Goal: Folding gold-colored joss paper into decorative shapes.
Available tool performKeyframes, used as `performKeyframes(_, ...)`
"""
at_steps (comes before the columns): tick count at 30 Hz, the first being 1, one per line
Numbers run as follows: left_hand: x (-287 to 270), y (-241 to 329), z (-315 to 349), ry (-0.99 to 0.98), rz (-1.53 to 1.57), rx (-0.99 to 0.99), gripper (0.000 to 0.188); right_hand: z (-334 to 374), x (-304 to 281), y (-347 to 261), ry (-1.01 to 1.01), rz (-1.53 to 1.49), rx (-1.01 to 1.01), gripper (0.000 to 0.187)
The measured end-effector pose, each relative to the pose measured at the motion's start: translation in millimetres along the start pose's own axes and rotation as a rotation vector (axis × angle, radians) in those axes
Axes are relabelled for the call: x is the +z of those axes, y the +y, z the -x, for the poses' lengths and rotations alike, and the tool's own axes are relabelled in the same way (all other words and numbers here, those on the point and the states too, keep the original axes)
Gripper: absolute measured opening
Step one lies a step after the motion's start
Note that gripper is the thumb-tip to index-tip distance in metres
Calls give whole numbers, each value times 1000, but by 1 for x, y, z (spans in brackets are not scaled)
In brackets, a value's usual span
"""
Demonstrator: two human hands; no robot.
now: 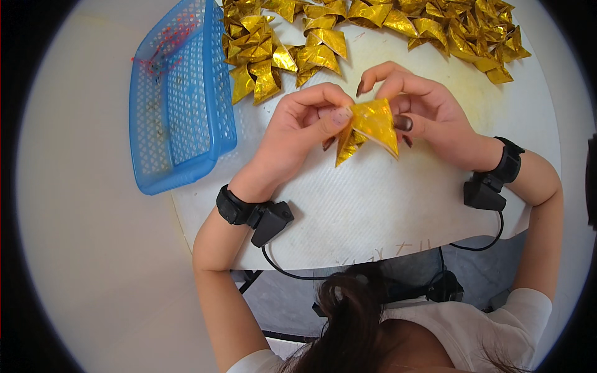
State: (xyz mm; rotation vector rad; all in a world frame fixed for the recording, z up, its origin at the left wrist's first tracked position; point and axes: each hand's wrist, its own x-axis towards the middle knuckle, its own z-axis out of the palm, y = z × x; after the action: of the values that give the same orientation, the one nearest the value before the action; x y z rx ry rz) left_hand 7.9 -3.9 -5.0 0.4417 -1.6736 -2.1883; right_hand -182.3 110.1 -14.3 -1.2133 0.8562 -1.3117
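Basket of blue openwork plastic [225, 133], at your far left, holds a few thin red bits [177, 37] toward its upper end; you have no gold pieces showing in it. Just right of it, on the white, curved-edged worktop [311, 217], you have a loose group of folded shiny gold paper pieces [266, 78], some resting against one another. Farther right, beyond your hands, a denser heap of matching gold pieces [482, 40] reaches the upper right. Those look already shaped, so much seems done; the single pointed, folded piece of gold foil-like paper [373, 119] between your hands looks well along, with flaps spread, though you cannot tell from here whether any crease remains.

As for the grip, your left hand [289, 127] is narrow, thumb and forefinger pinching the upper left corner of that piece. The piece sits above the worktop, one bright flap on top and another point hanging below. Your right hand [438, 118] is narrow too, its thumb closed on the right edge, the supporting fingers partly hidden behind, and its forefinger arched above.
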Motion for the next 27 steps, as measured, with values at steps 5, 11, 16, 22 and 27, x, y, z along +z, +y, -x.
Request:
performKeyframes(5, 5, 8, 2, -136, -29, -134, 14, 2, -2, -9, -46, -107, 163, 16)
performKeyframes(11, 2, 3, 1, -295, -244, -7, 14, 3, -2, -10, -117, -185, 214, 14)
performKeyframes(16, -4, -4, 2, -181, -27, 17, 14, 2, -2, -10, -189, -332, 190, 27)
performKeyframes(22, -5, -8, 3, -67, 56, 38, 15, 1, 0, -6, -227, -354, 181, 33)
performKeyframes(27, 1, -2, 3, -12, 90, 8, 14, 1, 0, -4, -187, -302, 232, 27)
